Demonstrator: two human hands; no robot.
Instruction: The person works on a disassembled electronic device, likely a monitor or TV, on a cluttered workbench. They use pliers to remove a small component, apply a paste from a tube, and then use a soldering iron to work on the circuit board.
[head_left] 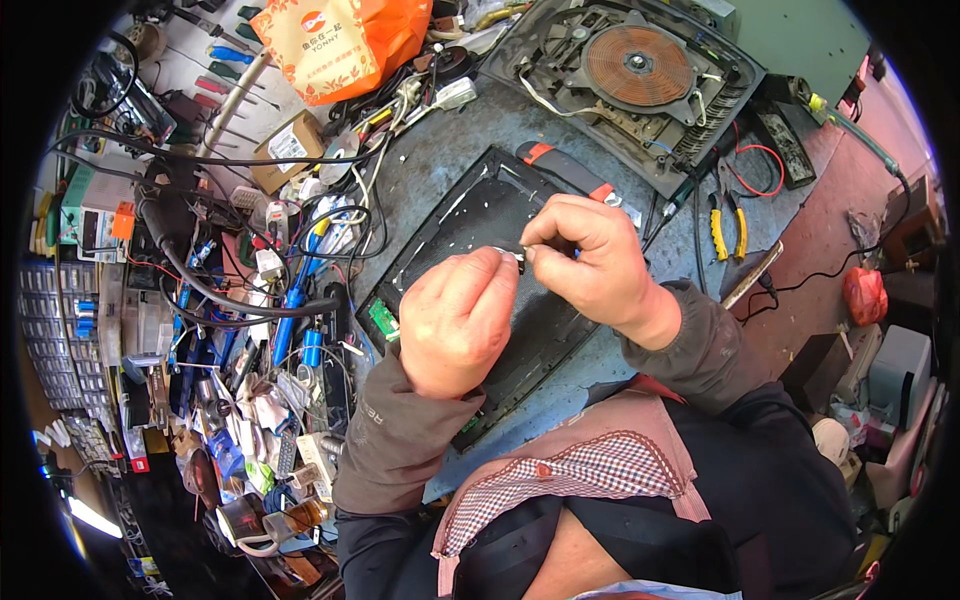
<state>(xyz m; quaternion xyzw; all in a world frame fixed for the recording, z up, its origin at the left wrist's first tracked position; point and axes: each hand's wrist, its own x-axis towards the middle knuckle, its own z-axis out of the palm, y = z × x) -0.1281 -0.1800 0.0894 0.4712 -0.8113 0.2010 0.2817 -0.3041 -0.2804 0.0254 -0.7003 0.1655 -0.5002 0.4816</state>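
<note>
Open blk housing (550,50) w/ rnd, ridged copper coil (615,78), 1 o'clock; scuffed matte blk tray (548,322) w/ raised rim, ctr; sleeved forearms (405,440) up from 4 & 7 o'clock; R hand (600,260) fist-curled, thumb on forefinger, L hand (458,318) arched, fingertips to 1 o'clock, both pinching tiny whitish bit (516,256) over tray's middle, shape unclear

Hands (458,322) over panel (542,335), coil (640,72) behind; pliers (716,226) right
</note>
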